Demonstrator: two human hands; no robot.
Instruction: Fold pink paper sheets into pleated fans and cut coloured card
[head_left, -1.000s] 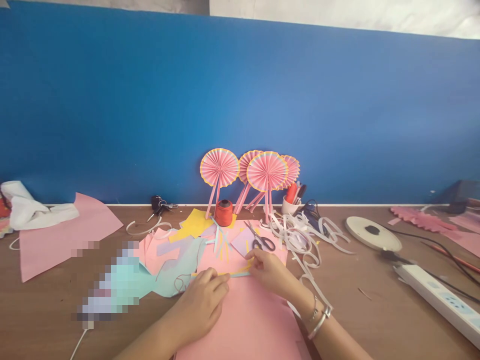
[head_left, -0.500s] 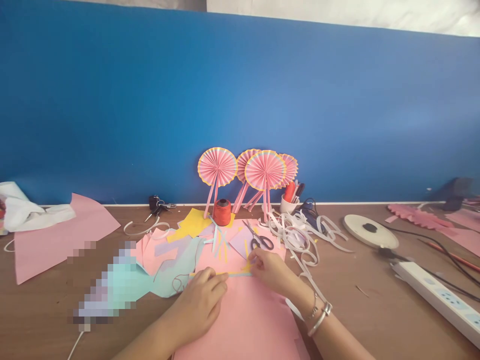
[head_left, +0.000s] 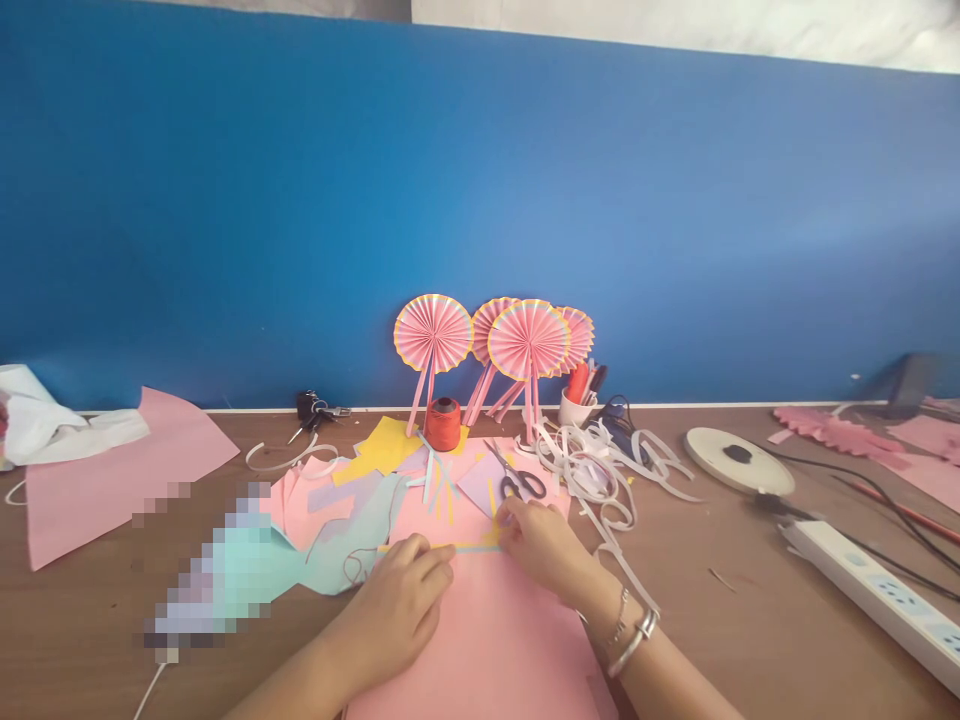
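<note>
The left hand (head_left: pixel 405 598) rests loosely spread on the strip (head_left: pixel 478 549) along the sheet's (head_left: pixel 499 640) far edge; whether the right hand (head_left: pixel 546 548) pinches it, I can't tell.

Tbl (head_left: pixel 694 555) room btwn ribbons (head_left: pixel 589 445) & pwr strip (head_left: pixel 874 605); scissors (head_left: pixel 515 473) obst. fwd of R hand (head_left: pixel 544 545)

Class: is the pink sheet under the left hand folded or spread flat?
Spread: the visible part of the pink sheet lies flat, no crease showing, under the left hand.
</note>
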